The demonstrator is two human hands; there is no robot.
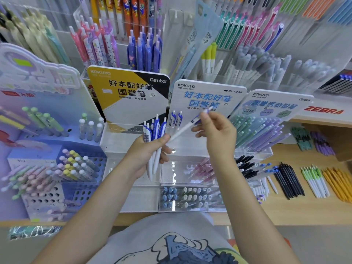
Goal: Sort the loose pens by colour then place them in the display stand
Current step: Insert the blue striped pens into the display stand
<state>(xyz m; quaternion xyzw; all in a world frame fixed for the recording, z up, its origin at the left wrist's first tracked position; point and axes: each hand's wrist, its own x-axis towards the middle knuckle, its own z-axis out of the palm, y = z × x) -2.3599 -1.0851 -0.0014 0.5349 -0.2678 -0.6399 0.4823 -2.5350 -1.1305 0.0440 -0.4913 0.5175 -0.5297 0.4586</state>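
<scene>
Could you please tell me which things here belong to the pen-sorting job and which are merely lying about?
Job: bundle of blue-clipped pens in left hand; single pen in right hand; clear display stand.
Bystanders: yellow pens; black pens; ZEBRA sign.

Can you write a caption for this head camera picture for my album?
Left hand grips a bunch of blue-and-white pens; right hand pinches one pen.
</scene>
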